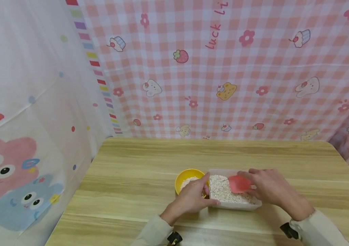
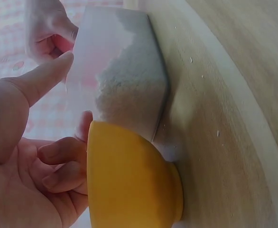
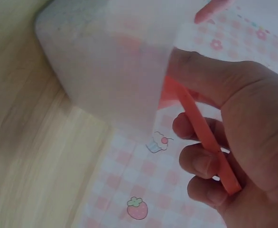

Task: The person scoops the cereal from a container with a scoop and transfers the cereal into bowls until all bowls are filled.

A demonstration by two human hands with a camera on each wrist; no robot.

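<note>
— What is your right hand doing?

— My right hand [image 1: 271,188] sits right of centre in the lower half of the head view, fingers curled round the handle of a red spoon [image 1: 239,183]. The spoon's bowl lies over the oats [image 1: 223,191] in the clear plastic box [image 1: 234,204]. In the right wrist view the handle runs across my bent fingers [image 3: 200,161], with my thumb pressed on top of it.

— And the left?

— My left hand [image 1: 190,199] is just left of the box, at bottom centre of the head view. The thumb lies along the box's near left corner, touching it. The other fingers curl toward the yellow bowl [image 1: 190,179]; the left wrist view shows them bent beside its outer wall, but I cannot tell whether they grip it.

— Where is the bowl?

— Directly left of the box, touching it, with some oats inside. Both stand on the wooden table [image 1: 131,177], near its front edge. A pink checked cloth [image 1: 223,68] hangs behind, filling the upper frame.
</note>
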